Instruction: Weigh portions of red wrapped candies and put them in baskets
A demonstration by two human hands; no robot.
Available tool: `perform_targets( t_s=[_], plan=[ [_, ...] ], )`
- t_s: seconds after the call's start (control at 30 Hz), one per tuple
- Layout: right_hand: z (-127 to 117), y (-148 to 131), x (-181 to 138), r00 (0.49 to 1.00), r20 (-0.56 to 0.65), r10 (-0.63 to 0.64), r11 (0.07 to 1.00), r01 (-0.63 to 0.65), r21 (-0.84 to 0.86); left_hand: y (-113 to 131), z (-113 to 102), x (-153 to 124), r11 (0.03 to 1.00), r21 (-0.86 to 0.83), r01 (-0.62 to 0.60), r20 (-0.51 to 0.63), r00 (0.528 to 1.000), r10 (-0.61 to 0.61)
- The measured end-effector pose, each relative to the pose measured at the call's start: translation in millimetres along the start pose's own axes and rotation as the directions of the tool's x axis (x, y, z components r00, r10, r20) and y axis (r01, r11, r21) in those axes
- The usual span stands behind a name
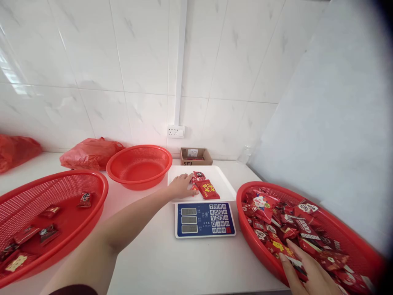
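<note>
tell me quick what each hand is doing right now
Left hand: open, fingers flat on the scale tray, touching the red packets.
Right hand: open, resting on the packets in the right basket, gripping nothing.

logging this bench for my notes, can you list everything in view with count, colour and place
weighing scale: one, white pan, blue panel, centre
snack packets on scale pan: about three, red
right basket: one, red mesh, heaped with red packets
left basket: one, red mesh, a few red packets
round basket: one, red, behind scale
plastic bags: two, red, far left
cardboard box: one, brown, by wall
wall socket: one, white
left hand: on scale pan, touching packets
right hand: in right basket, on packets
</note>
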State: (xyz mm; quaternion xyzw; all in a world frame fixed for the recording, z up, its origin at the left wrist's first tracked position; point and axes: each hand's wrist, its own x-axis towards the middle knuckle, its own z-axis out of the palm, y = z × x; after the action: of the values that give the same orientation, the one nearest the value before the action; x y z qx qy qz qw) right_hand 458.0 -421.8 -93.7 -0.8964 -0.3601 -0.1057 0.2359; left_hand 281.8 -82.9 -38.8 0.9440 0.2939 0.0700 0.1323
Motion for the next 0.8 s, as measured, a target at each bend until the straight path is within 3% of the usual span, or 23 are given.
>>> perform_targets(
  t_s=[0.33,0.5,0.63,0.7,0.8],
  plan=[
    [-5.9,-13.1,21.0,0.992,0.094,-0.085,0.989,0.072,0.132,1.5,-5.5,3.3,0.999,0.040,0.006,-0.109,0.994,-0.001],
    [-7.5,-19.8,28.5,0.975,0.204,-0.087,0.988,0.057,0.145,-39.9,-42.5,0.7,0.986,0.063,0.152,-0.272,0.953,-0.130],
    [-9.4,-20.6,24.9,0.977,0.201,-0.071,0.991,0.046,0.126,-76.0,-61.0,-7.7,0.955,0.078,0.285,-0.317,0.916,-0.247],
    [-9.3,-20.1,22.9,0.982,0.177,-0.068,0.992,0.049,0.112,-78.7,-57.5,-8.2,0.951,0.089,0.295,-0.308,0.916,-0.255],
    [-8.2,-19.5,21.1,0.989,0.132,-0.068,0.994,0.056,0.091,-58.3,-38.9,0.9,0.972,0.100,0.211,-0.259,0.949,-0.179]
  ],
)
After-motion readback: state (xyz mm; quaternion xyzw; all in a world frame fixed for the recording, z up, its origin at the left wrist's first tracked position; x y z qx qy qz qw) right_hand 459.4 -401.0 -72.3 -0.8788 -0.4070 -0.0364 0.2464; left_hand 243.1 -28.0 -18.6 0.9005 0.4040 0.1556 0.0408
